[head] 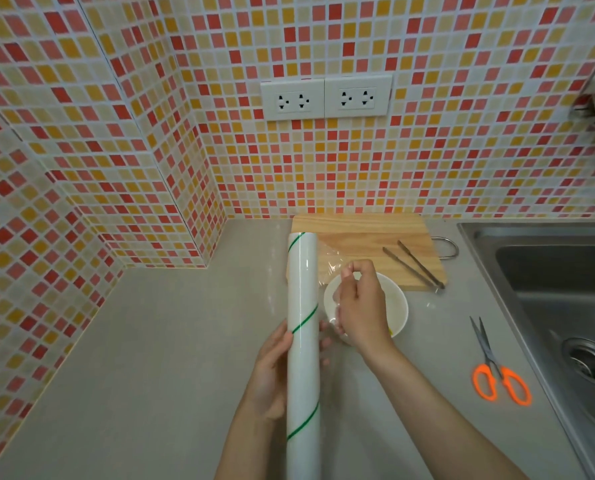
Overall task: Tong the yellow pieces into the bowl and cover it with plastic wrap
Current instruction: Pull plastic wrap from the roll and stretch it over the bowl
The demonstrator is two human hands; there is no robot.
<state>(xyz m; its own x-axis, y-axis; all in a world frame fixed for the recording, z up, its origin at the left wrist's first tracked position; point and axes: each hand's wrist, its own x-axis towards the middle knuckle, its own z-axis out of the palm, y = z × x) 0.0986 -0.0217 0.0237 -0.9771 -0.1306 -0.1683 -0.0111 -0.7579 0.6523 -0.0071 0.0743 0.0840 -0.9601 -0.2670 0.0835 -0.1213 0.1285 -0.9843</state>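
Wrap roll (303, 341) stands upright in the left hand (271, 372) so the right hand (358, 306) can pinch the loose film and pull it across the bowl (398, 306) on the bench (150, 341), tongs (413, 263) parked on the cutting board (358, 230), yellow pieces mostly hidden.

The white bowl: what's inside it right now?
The right hand and a pulled sheet of plastic wrap cover most of the white bowl. Only a pale inner wall and a yellow hint near the front rim show; contents otherwise hidden.
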